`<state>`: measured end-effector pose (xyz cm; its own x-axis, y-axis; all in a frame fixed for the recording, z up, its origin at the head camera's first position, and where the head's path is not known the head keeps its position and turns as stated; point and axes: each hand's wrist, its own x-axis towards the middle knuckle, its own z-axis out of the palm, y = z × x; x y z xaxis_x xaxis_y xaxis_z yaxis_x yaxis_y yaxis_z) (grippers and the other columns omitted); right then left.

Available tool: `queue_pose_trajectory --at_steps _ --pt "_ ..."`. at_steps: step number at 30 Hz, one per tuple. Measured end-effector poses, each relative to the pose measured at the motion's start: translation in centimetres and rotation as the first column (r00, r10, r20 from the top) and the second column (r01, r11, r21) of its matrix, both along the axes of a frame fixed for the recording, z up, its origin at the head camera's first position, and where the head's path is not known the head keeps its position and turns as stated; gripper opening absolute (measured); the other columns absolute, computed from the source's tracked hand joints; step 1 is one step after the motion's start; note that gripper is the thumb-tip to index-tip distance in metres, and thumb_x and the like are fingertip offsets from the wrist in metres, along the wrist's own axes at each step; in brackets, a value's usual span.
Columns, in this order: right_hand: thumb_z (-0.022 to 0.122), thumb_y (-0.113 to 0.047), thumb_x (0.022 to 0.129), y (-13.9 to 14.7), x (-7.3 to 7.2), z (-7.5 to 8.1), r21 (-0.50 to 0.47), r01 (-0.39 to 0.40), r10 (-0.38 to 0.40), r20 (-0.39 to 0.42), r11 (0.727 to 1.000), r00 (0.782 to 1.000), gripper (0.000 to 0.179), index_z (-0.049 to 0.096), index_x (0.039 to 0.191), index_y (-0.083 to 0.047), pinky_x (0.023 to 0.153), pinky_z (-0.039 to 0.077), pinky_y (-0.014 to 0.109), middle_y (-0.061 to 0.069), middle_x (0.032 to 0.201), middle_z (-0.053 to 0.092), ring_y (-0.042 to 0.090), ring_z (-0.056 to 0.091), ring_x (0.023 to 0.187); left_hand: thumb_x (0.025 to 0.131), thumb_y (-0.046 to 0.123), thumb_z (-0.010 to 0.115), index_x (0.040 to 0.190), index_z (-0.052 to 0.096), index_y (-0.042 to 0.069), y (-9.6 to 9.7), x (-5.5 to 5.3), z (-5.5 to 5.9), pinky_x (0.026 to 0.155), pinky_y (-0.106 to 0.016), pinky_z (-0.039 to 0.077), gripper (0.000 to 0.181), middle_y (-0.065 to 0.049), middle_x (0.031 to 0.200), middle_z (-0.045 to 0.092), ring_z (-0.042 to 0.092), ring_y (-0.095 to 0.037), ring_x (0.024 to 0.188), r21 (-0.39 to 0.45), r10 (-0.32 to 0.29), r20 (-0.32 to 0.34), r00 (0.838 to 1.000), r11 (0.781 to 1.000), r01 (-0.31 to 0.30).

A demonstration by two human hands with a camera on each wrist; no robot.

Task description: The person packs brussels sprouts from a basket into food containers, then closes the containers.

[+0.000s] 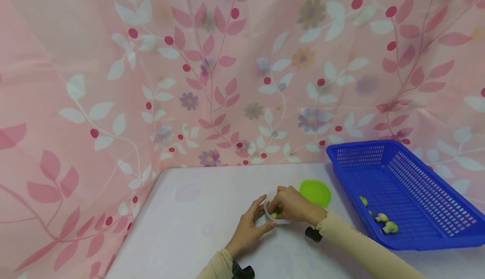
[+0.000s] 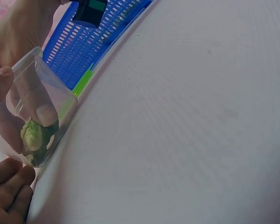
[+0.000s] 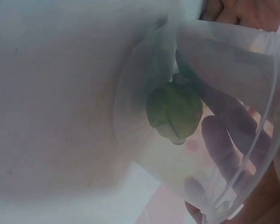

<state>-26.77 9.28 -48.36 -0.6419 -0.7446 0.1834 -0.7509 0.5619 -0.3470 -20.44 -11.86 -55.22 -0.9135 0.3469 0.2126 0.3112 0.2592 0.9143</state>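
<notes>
A: What colours do we meet across the top of the frame?

B: We see a pink curtain [image 1: 242, 56], printed with white and rose leaves, crimson dots, and purple, olive and orange flowers.

A: And at the right?

B: We have a deep blue basket [image 1: 424, 205] with rows of slots patterning its sides; the vegetables [image 1: 390, 227] in its lower left are pale green and whitish.

A: What about low in the centre?

B: We find a white counter [image 1: 170, 224], a lime-green lid [image 1: 316, 193], beige sleeves [image 1: 360, 241] and black wrist cameras [image 1: 313, 234]. The container [image 2: 60, 95] is clear and colourless, and the vegetable [image 2: 33, 135] showing through it is green.
</notes>
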Motion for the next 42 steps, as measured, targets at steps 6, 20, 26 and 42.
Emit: queue_pose_trajectory --at_steps 6,20,26,42 --pt "0.096 -0.016 0.079 -0.1 0.2 0.5 0.032 -0.025 0.026 -0.026 0.999 0.999 0.022 0.088 0.094 -0.03 0.069 0.037 0.023 -0.017 0.084 0.078 0.002 0.046 0.075 0.1 0.029 0.077 0.167 0.033 0.016 -0.1 0.0 -0.1 0.119 -0.048 0.047 0.081 -0.016 0.157 0.056 0.058 -0.033 0.143 0.009 0.002 0.0 1.0 1.0 -0.002" --pt "0.095 -0.016 0.08 0.0 -0.1 0.7 0.036 -0.053 0.053 0.004 0.998 0.999 0.022 0.088 0.096 -0.028 0.069 0.039 0.02 -0.017 0.087 0.08 0.001 0.046 0.076 0.1 0.031 0.077 0.166 0.033 0.014 0.1 -0.1 -0.3 0.118 -0.047 0.048 0.081 -0.018 0.155 0.057 0.059 -0.033 0.142 0.0 0.002 -0.036 0.999 1.0 -0.002" --pt "0.096 -0.016 0.078 0.1 -0.2 0.8 0.056 -0.081 0.082 -0.019 0.995 0.996 0.02 0.088 0.092 -0.028 0.068 0.042 0.021 -0.018 0.085 0.078 0.0 0.047 0.076 0.099 0.03 0.078 0.166 0.032 0.013 0.1 -0.1 -0.3 0.12 -0.046 0.047 0.083 -0.014 0.156 0.057 0.057 -0.033 0.143 0.018 -0.011 -0.02 1.0 1.0 0.011" --pt "0.091 -0.018 0.083 1.5 0.0 3.0 -0.01 -0.098 0.098 0.028 0.995 0.995 0.016 0.087 0.098 -0.017 0.072 0.045 0.022 -0.008 0.091 0.082 0.012 0.061 0.08 0.099 0.031 0.079 0.166 0.034 0.02 0.1 -0.3 -0.6 0.12 -0.045 0.047 0.081 -0.015 0.154 0.059 0.058 -0.033 0.142 0.029 -0.007 -0.037 0.999 1.0 0.008"
